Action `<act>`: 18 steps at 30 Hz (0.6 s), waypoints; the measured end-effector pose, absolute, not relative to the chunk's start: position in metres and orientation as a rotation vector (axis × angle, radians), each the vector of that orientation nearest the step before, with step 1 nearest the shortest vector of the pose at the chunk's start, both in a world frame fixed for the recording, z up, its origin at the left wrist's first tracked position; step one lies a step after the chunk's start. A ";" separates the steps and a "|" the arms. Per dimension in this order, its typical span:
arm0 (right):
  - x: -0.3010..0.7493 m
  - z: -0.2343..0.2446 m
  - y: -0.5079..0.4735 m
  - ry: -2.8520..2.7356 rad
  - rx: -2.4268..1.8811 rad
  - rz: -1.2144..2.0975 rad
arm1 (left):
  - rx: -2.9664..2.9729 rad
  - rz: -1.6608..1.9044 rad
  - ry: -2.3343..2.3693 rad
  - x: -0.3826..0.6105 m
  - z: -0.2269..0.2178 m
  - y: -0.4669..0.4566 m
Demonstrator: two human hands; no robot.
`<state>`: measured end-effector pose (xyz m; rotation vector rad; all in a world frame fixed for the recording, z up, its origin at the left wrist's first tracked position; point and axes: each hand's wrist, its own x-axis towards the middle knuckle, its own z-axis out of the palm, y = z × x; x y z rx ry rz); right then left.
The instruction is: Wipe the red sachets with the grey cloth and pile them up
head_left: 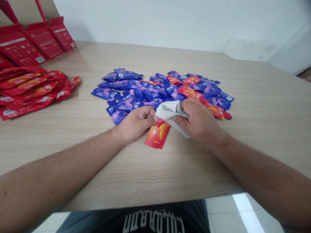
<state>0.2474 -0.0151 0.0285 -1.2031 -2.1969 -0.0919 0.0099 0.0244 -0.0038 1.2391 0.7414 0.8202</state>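
Between my two hands hangs a red-orange sachet (156, 134) with fruit printed on it, a second one seeming to lie behind it. My left hand (136, 124) pinches its upper left corner between thumb and finger. A folded white cloth (168, 109) is gripped in my right hand (200, 118) and lies against the sachet's top edge, hiding that part. Just beyond my hands spreads a pile of blue-purple sachets (152, 94), with several red-orange sachets (190, 92) lying on its right side.
Red packets (31, 87) are stacked at the left of the wooden table (116, 181). Behind them stand red cardboard boxes (43, 40) with raised flaps. A white wall (155, 26) borders the table's far edge.
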 end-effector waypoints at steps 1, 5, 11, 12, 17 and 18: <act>0.245 0.028 -0.016 -2.197 -1.207 -0.075 | 1.241 0.825 0.742 0.010 -0.004 0.024; 0.229 0.027 -0.031 -2.437 -1.062 0.089 | 1.245 0.864 0.774 0.010 0.000 0.022; 0.243 0.027 -0.019 -2.281 -1.164 0.019 | 1.269 0.811 0.737 0.009 -0.001 0.023; 0.247 0.027 -0.015 -2.217 -1.200 -0.003 | 1.269 0.804 0.730 0.009 -0.002 0.023; 0.237 0.027 -0.022 -2.313 -1.160 0.070 | 1.271 0.829 0.754 0.009 -0.001 0.022; 0.232 0.027 -0.027 -2.425 -1.082 0.123 | 1.269 0.841 0.768 0.009 0.000 0.022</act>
